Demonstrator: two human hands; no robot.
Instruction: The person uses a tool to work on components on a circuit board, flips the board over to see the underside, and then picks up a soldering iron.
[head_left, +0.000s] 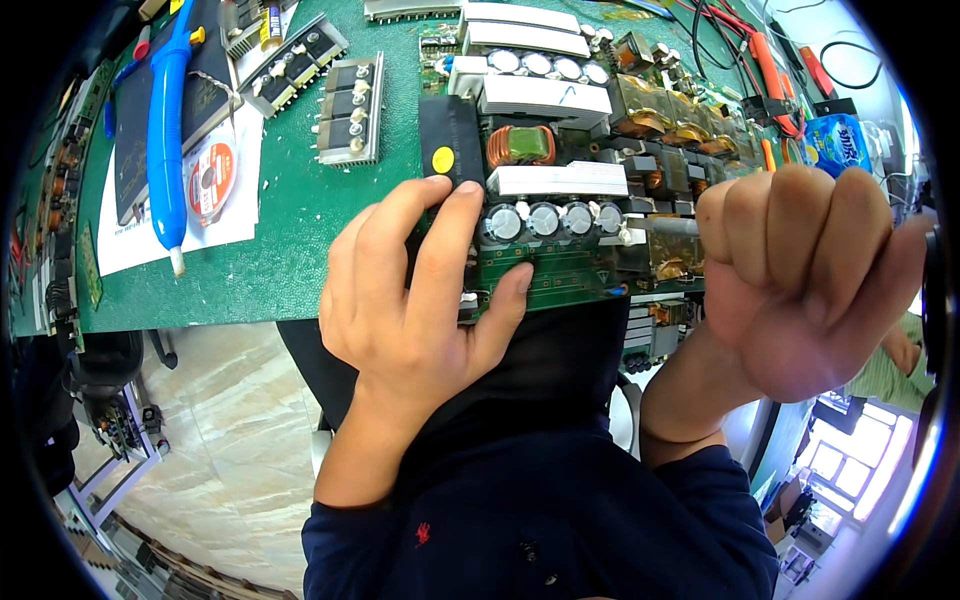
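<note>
My left hand [410, 285] lies over the near left corner of a large power circuit board [545, 285], its fingers stretched and apart. Two fingertips touch a black plate [450, 140] with a yellow round sticker, and the thumb reaches over the green board. My right hand [800, 260] is raised over the board's right side, close to the camera, with curled fingers. A greyish rod [667, 226] shows beside its knuckles; whether the hand holds it, I cannot tell. Between the hands stand a row of round capacitors [543, 220], a white heatsink [560, 180] and a green-and-copper coil [522, 146].
On the green mat [290, 230], a blue desoldering pump [168, 140] lies over papers and a dark notebook [130, 130], beside a solder reel [212, 178]. Loose heatsink modules [350, 110] lie behind my left hand. Red-and-black leads [770, 80] and a blue packet [838, 145] are at the far right.
</note>
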